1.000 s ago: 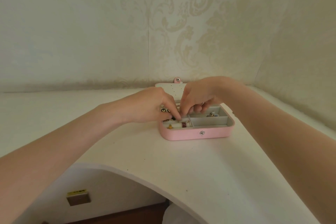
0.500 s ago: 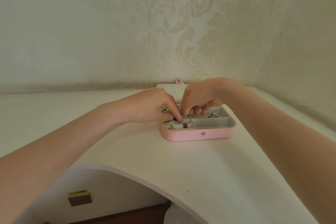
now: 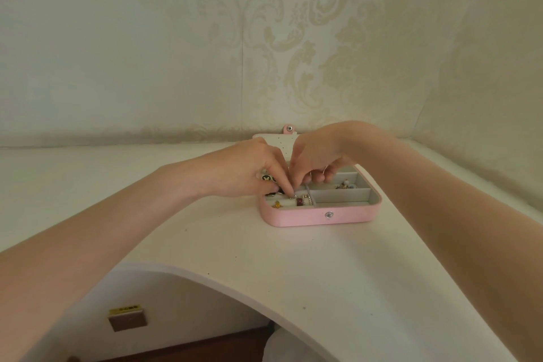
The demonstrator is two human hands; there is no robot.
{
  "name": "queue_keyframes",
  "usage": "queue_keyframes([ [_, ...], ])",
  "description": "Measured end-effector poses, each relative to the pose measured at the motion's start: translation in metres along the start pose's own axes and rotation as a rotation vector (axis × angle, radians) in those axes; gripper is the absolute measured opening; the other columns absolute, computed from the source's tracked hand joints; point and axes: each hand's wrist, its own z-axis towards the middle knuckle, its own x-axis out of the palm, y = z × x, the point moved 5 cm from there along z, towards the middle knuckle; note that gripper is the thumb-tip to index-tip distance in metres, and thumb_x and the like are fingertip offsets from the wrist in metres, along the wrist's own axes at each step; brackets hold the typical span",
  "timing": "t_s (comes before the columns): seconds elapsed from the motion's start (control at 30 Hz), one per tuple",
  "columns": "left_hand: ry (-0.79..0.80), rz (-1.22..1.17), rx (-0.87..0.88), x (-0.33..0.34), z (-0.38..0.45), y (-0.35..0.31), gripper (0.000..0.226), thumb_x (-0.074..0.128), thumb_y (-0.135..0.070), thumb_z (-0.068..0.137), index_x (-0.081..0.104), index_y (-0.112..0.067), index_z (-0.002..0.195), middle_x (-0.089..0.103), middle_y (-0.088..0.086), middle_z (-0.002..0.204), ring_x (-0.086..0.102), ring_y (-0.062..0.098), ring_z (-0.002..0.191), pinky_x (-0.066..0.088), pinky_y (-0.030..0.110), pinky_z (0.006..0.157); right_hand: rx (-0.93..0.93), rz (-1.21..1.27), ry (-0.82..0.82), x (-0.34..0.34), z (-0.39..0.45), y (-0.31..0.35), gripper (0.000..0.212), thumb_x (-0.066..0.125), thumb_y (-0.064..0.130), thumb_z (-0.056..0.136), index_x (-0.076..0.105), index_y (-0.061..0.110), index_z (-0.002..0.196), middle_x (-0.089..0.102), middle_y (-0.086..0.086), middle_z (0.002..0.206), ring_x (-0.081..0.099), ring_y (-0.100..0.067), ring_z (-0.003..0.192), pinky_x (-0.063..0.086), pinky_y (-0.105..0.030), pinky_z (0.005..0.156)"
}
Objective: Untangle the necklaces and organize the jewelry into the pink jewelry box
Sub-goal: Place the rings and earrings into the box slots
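Two hands meet over the left end of the pink jewelry box (image 3: 320, 216), which sits open on the white bench (image 3: 293, 267) near the back wall, its lid (image 3: 274, 139) lying flat behind it. The left hand (image 3: 246, 170) and the right hand (image 3: 318, 156) come together fingertip to fingertip, and their curled fingers (image 3: 286, 185) pinch a small silvery piece (image 3: 293, 195) between them just above the left compartment; it is too small to say what kind of piece it is. The right hand's other fingers are tucked under, over the middle of the box.

Below the pinch, in the left compartment, lie a gold charm (image 3: 276, 204), a dark red ring (image 3: 299, 201) and a beaded ring (image 3: 309, 199). A few small pieces (image 3: 345, 185) sit in a compartment on the right side. Dark round charms (image 3: 269, 178) with pale marks show under the left hand.

The bench has a curved front edge, and patterned wallpaper (image 3: 293, 38) covers the wall behind.
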Motion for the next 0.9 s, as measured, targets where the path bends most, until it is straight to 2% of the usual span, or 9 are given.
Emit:
queue_keyframes([
  [0.13,0.007,0.009,-0.008,-0.001,0.002,-0.001,0.028,0.060,-0.008,0.087,0.073,-0.030,0.099,0.049,-0.028,0.089,0.039,-0.015,0.084,0.028,0.004,0.075,0.023,-0.077,-0.050,-0.002,0.001,0.003,0.019,0.068,0.012,0.082,0.055,0.010,0.068,0.048,0.000,0.062,0.041,-0.012,0.050,0.039,-0.021,0.055],
  [0.23,0.022,-0.018,-0.033,0.000,0.001,-0.001,0.030,0.059,-0.005,0.087,0.073,-0.029,0.099,0.051,-0.026,0.090,0.047,-0.006,0.084,0.038,0.017,0.082,0.036,-0.128,-0.094,-0.005,0.002,0.003,0.018,0.069,0.016,0.081,0.055,0.009,0.074,0.048,-0.001,0.065,0.043,-0.012,0.053,0.041,-0.020,0.055],
  [0.33,0.035,-0.060,-0.051,0.000,0.001,0.000,0.028,0.060,-0.005,0.087,0.074,-0.027,0.098,0.056,-0.023,0.091,0.053,0.002,0.091,0.041,0.028,0.090,0.035,-0.105,-0.095,-0.004,0.001,0.001,0.016,0.069,0.017,0.082,0.057,0.007,0.082,0.049,-0.002,0.066,0.044,-0.013,0.055,0.042,-0.021,0.056],
  [0.5,-0.014,-0.187,-0.082,-0.004,-0.001,0.005,0.024,0.061,-0.003,0.086,0.075,-0.020,0.097,0.064,-0.018,0.094,0.057,-0.001,0.094,0.042,0.024,0.094,0.018,-0.039,-0.086,-0.004,-0.003,-0.003,0.016,0.068,0.018,0.083,0.059,0.006,0.090,0.050,-0.001,0.064,0.045,-0.013,0.056,0.043,-0.021,0.058],
  [0.6,-0.040,-0.217,-0.094,-0.008,-0.001,0.005,0.028,0.062,-0.002,0.086,0.073,-0.027,0.093,0.065,-0.018,0.095,0.058,0.001,0.094,0.042,0.024,0.094,0.000,-0.028,-0.100,-0.007,-0.007,-0.004,0.015,0.068,0.018,0.084,0.058,0.007,0.088,0.051,0.000,0.065,0.045,-0.013,0.055,0.042,-0.021,0.056],
  [0.77,-0.129,-0.207,-0.099,-0.018,0.005,0.002,0.034,0.061,-0.003,0.086,0.070,-0.036,0.085,0.068,-0.014,0.089,0.059,-0.001,0.090,0.043,0.023,0.092,-0.015,0.046,-0.183,-0.024,-0.023,-0.012,0.020,0.064,0.013,0.086,0.065,0.002,0.103,0.057,-0.001,0.070,0.048,-0.014,0.058,0.043,-0.022,0.060],
  [0.87,-0.181,-0.178,-0.106,-0.016,0.015,0.000,0.037,0.061,-0.012,0.085,0.069,-0.046,0.074,0.071,-0.012,0.088,0.064,0.011,0.088,0.046,0.035,0.088,-0.008,0.133,-0.271,-0.038,-0.037,-0.033,0.012,0.064,0.011,0.086,0.069,0.004,0.095,0.062,0.000,0.070,0.051,-0.013,0.058,0.044,-0.021,0.058],
  [0.9,-0.187,-0.169,-0.108,-0.015,0.020,-0.003,0.038,0.061,-0.011,0.085,0.068,-0.047,0.073,0.072,-0.009,0.090,0.064,0.014,0.090,0.046,0.034,0.088,0.004,0.145,-0.313,-0.043,-0.042,-0.044,0.009,0.064,0.010,0.085,0.070,0.005,0.091,0.064,0.000,0.070,0.052,-0.012,0.058,0.045,-0.020,0.057],
])
